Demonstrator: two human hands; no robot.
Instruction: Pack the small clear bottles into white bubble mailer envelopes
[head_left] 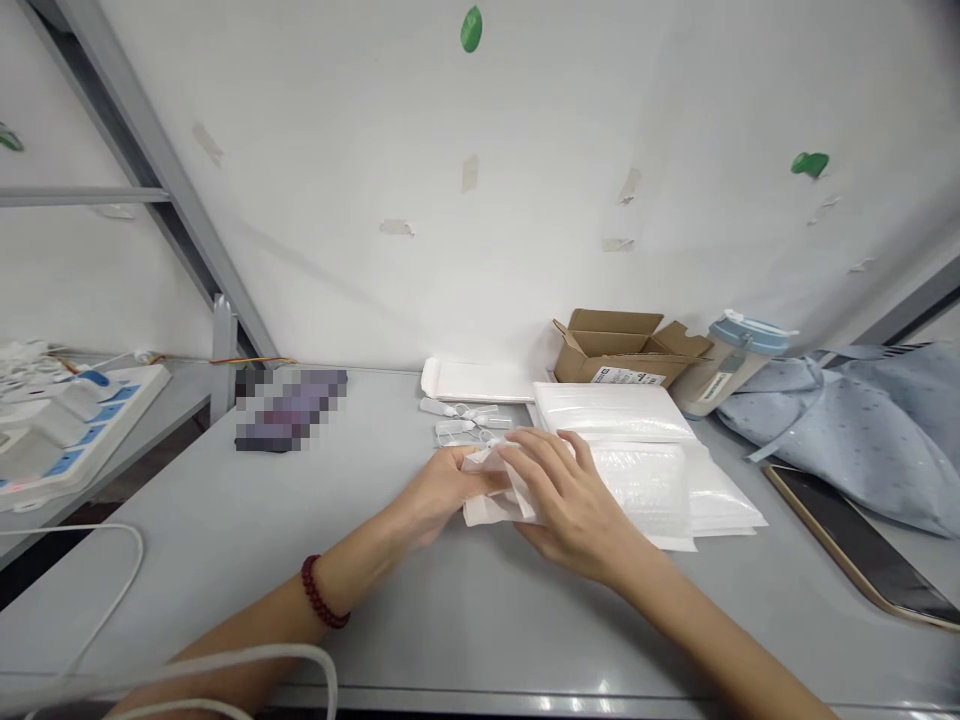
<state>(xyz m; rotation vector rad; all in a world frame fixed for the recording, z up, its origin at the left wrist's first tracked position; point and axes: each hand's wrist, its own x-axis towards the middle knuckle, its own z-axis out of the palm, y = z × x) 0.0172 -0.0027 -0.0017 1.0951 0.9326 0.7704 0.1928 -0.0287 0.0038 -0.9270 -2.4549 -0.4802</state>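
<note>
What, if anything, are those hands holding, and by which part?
A white paper-like item: the left hand grips its left side, the right hand its right side.

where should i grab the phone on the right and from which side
Probably by its long edges, mid-length, coming from the near left: the phone lies flat with that edge uncovered, while the bag crowds the opposite side.

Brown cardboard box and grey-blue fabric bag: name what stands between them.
In the head view, a pale bottle with a blue lid stands between them.
</note>
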